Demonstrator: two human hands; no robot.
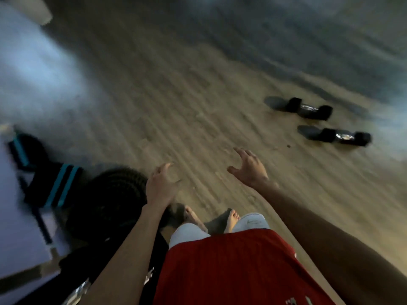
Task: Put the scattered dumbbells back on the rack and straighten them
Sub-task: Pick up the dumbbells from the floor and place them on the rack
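Two black hex dumbbells with shiny metal handles lie side by side on the wooden floor at the right: the farther dumbbell (309,108) and the nearer dumbbell (344,137). My right hand (247,168) hangs in the air left of and below them, fingers spread and loosely curled, holding nothing. My left hand (160,186) is stretched out in front of me, also empty with relaxed fingers. The view is blurred by motion. No rack can be made out clearly.
Dark round weight plates with teal stripes (52,183) lie at the left, beside a pale blurred surface (19,216). A shiny metal bar (77,291) shows at the bottom left. My bare feet (232,219) stand on the wooden floor (176,106).
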